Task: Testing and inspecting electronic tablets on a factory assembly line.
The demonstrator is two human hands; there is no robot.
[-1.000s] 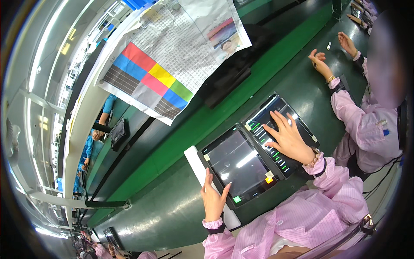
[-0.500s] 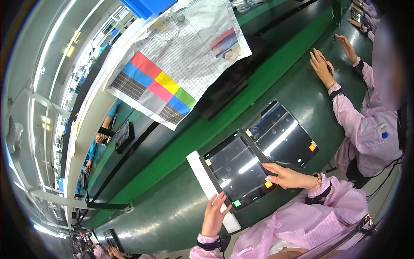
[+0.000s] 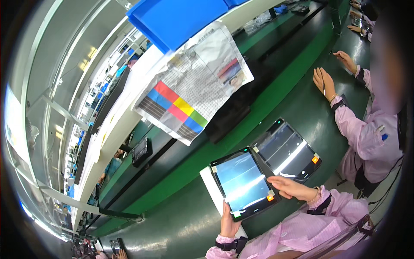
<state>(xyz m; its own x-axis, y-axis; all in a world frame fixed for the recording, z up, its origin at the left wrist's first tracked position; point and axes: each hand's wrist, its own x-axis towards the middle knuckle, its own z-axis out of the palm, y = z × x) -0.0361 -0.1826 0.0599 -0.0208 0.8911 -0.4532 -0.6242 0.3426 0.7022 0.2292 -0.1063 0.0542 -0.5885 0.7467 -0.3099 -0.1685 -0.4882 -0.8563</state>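
A black tablet (image 3: pixel 238 175) with a pale, glowing screen and small coloured stickers near its edges is in front of me. My left hand (image 3: pixel 228 222) grips its lower left corner, thumb on the front and the other fingers hidden beneath. My right hand (image 3: pixel 293 188) is at the tablet's right edge with fingers stretched out; whether they touch it I cannot tell. A long white bar (image 3: pixel 210 183) lies partly under the tablet's left side. Just right of it, a second tablet (image 3: pixel 286 149) with a dark, reflective screen lies on the green bench.
A printed sheet with colour blocks (image 3: pixel 181 108) hangs from a shelf beyond the bench (image 3: pixel 172 228), below a blue bin (image 3: pixel 172 21). A co-worker's hand (image 3: pixel 324 84) holds a thin tool at the right. A dark device (image 3: pixel 141 151) is on the far side.
My left hand has closed on the tablet's corner, and the tablet now looks raised and tilted. Its screen has turned from dark to bright. The view has shifted slightly.
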